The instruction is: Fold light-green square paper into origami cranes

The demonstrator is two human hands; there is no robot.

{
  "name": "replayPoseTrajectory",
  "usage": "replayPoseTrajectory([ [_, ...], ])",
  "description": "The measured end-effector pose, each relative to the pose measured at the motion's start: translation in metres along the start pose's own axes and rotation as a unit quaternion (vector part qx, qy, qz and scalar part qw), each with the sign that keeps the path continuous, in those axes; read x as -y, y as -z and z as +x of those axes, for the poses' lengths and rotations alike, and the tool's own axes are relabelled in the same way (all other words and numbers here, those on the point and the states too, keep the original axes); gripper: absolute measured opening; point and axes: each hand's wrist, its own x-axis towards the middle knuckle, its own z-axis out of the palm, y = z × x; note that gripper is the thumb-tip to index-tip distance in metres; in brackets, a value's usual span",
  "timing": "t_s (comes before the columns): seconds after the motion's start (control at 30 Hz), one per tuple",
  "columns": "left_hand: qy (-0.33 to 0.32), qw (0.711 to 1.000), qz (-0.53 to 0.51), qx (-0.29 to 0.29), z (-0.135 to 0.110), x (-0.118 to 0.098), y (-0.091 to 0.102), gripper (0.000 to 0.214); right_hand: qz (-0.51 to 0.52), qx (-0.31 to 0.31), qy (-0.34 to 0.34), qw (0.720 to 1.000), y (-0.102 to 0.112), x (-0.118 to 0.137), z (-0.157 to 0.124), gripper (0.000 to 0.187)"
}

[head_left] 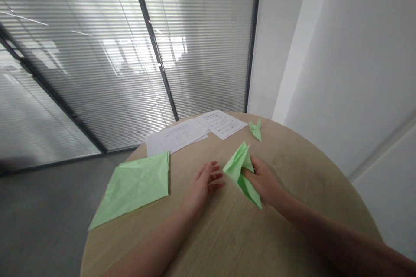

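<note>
My right hand (264, 181) grips a folded piece of light green paper (238, 164), its pointed flaps fanning out to the left and downward. Thumb and fingers are closed on the paper's right side, partly hidden inside the folds. Just left of it, my left hand (208, 179) hovers over the table with its fingers apart and nothing in them. A small gap separates those fingertips from the green paper. Farther back on the right lies a small folded green paper figure (255, 129) with pointed tips.
Creased green sheets (138, 184) lie at the left edge of the round wooden table (224, 242). Printed white sheets (177, 135) and another printed page (222, 123) rest along the back. Glass with blinds (208, 52) stands behind, a white wall (357, 52) to the right.
</note>
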Motion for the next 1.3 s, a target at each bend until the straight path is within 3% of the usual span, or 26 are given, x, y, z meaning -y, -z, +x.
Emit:
replayPoseTrajectory([
  [0.13,-0.176,0.971,0.16,0.016,-0.008,-0.002,0.003,0.054,0.056,-0.032,-0.068,0.996,-0.001,0.002,0.0,0.025],
  [0.23,-0.234,0.94,0.244,0.05,-0.017,0.001,0.001,0.069,0.077,-0.033,-0.071,0.994,-0.005,0.001,-0.002,0.026],
  [0.37,-0.238,0.917,0.316,0.04,-0.017,0.008,0.0,0.068,0.098,-0.009,-0.069,0.993,-0.011,-0.002,-0.004,0.037],
  [0.5,-0.272,0.884,0.379,0.021,-0.006,0.007,0.008,0.058,0.024,0.062,-0.063,0.996,-0.009,-0.004,-0.004,0.051],
  [0.67,-0.266,0.843,0.467,0.025,0.003,-0.006,0.014,0.042,-0.079,0.125,-0.018,0.989,-0.004,-0.005,-0.001,0.018],
  [0.83,-0.205,0.846,0.491,0.028,0.004,-0.009,0.014,0.028,-0.103,0.134,-0.006,0.986,-0.003,-0.006,0.001,0.017],
  [1.0,-0.187,0.839,0.511,0.01,0.008,-0.006,0.016,0.038,-0.076,0.12,0.05,0.989,0.0,-0.002,0.0,0.038],
  [1.2,-0.203,0.854,0.478,0.02,0.006,-0.008,0.014,0.029,-0.074,0.135,0.017,0.988,-0.003,0.0,-0.002,0.048],
  [1.3,-0.204,0.857,0.474,0.013,0.003,-0.008,0.012,0.025,-0.085,0.118,0.037,0.989,-0.006,-0.002,-0.003,0.056],
])
